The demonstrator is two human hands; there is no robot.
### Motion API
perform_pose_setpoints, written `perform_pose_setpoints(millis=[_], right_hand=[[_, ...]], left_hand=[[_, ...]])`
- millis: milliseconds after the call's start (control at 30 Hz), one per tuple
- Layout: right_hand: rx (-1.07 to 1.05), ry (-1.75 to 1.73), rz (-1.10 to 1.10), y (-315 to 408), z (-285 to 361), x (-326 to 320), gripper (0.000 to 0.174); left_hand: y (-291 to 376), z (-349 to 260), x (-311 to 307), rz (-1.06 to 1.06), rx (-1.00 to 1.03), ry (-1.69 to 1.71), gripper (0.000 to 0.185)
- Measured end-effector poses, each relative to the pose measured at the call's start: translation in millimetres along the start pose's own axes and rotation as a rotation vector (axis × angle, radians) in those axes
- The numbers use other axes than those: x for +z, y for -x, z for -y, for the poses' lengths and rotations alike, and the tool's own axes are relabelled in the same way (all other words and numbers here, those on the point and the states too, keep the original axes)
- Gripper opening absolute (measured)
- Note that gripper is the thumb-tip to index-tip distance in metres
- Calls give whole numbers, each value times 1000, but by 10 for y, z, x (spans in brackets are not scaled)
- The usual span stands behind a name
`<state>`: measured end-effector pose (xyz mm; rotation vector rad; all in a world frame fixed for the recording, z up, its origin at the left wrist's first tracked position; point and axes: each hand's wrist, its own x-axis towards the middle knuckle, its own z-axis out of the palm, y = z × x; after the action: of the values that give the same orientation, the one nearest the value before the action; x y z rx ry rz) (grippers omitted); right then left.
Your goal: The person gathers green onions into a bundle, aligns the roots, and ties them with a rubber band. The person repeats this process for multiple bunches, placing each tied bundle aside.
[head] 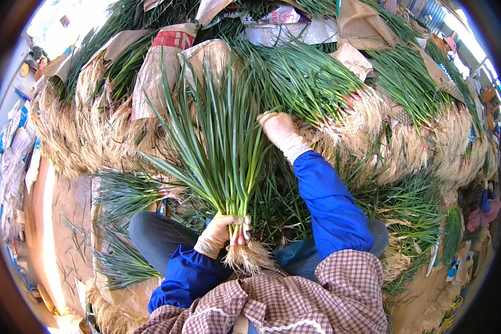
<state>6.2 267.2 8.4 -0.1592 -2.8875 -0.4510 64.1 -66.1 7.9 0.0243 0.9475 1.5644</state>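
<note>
My left hand [215, 236], in a pale glove, grips a bunch of scallions [227, 183] around the stems just above the bulbs. The bunch stands upright before my chest, its green leaves fanned out away from me and its pale roots [250, 256] hanging toward my shirt. My right hand [279, 130], gloved as well, is at the right edge of the fanned leaves with its fingers curled in. Whether a leaf is pinched between those fingers cannot be made out. Loose scallion leaves [282, 204] lie in a heap below, between my knees.
Beyond the bunch rises a long pile of scallions [317, 79] with roots toward me, partly covered by woven sacks [158, 71]. Smaller bunches [127, 192] lie by my left knee, with loose scallions [405, 221] at my right. Plastic sacking [18, 146] is heaped far left.
</note>
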Motion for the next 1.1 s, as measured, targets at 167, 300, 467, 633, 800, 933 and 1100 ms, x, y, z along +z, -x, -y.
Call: perform_pose_setpoints(millis=[167,300,467,633,800,933,1100], right_hand=[[903,-1842,-478,265,-949,-461,18],[747,-1749,-393,706,-950,-607,23],[300,-760,-58,653,-165,-393,35],[87,-174,15,378,163,-276,15],[496,-445,-331,583,-305,-166,18],[772,-462,-80,1050,-913,-323,18],[289,-548,-177,1464,-123,-1098,53]], left_hand=[[141,86,-199,19,-18,144,23],[139,133,-230,30,-4,138,26],[131,164,-168,38,23,122,31],[179,152,-135,12,-10,84,22],[344,76,15,-19,3,203,21],[726,-85,267,35,88,148,36],[978,-263,602,125,400,148,53]])
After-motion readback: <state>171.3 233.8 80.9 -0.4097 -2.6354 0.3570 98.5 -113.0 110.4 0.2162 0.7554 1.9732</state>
